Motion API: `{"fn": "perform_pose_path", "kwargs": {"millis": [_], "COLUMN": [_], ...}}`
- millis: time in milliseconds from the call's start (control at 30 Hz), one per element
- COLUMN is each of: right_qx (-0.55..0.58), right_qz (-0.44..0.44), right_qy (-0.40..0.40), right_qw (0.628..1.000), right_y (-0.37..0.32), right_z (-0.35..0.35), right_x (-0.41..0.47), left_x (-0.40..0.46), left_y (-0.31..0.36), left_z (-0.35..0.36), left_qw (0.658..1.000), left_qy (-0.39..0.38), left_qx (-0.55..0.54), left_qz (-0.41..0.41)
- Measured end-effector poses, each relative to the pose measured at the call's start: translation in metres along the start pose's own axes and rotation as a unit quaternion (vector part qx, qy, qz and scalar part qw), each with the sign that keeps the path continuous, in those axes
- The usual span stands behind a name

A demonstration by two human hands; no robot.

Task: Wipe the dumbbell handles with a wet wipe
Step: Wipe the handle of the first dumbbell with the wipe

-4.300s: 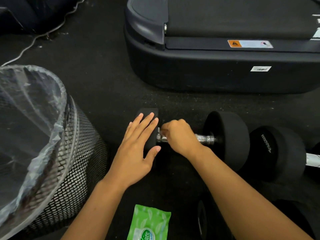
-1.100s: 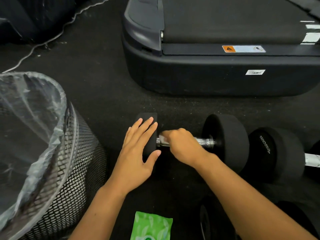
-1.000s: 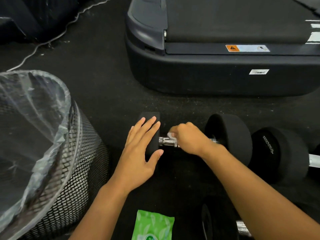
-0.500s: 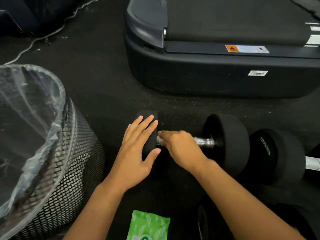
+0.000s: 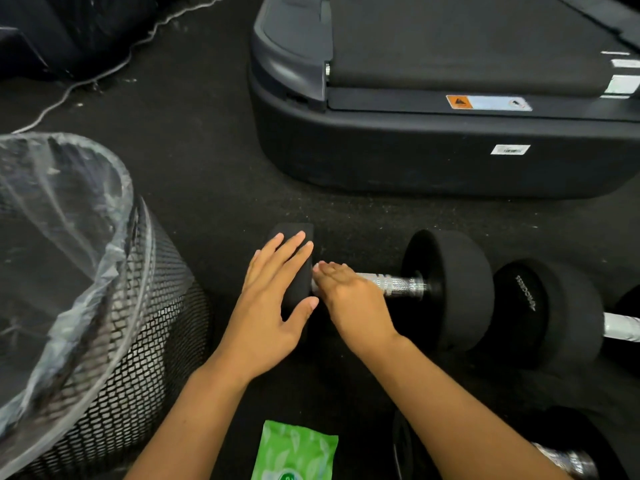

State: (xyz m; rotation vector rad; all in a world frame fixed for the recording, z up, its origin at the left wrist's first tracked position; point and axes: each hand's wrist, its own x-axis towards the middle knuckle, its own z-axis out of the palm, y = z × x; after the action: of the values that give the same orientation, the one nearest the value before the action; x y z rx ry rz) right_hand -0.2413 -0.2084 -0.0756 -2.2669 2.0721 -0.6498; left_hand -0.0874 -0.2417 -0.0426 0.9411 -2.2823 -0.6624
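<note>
Left hand (image 5: pixel 268 308) lies flat with straight fingers on the dumbbell's (image 5: pixel 446 289) nine-o'clock head, likely to stop it rolling on the floor. Right hand (image 5: pixel 349 299) covers the chrome handle's (image 5: pixel 391 284) left end, a sliver of wet wipe (image 5: pixel 316 284) showing beneath; its grip is hidden.

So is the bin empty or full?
Cannot tell fully. The bin has a clear liner, and the visible inside looks dark, with no obvious trash.

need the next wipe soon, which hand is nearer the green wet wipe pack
Left. The left hand rests flat on the black dumbbell head, above the green wet wipe pack; the right hand lies on the metal handle, farther right.
</note>
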Motion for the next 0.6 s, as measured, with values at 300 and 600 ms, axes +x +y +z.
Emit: {"fn": "perform_pose_path", "kwargs": {"millis": [300, 600], "right_qx": [-0.011, -0.019], "right_qz": [-0.005, 0.02], "right_qy": [0.036, -0.007], "right_qw": [0.999, 1.0], "right_y": [-0.001, -0.005], "right_z": [0.005, -0.001], "right_x": [-0.009, 0.001], "left_x": [0.001, 0.0], "left_y": [-0.001, -0.001], "left_z": [0.001, 0.001], "left_qw": [1.0, 1.0], "left_qy": [0.004, 0.0], "left_qx": [0.001, 0.007], "left_qz": [0.001, 0.003]}}
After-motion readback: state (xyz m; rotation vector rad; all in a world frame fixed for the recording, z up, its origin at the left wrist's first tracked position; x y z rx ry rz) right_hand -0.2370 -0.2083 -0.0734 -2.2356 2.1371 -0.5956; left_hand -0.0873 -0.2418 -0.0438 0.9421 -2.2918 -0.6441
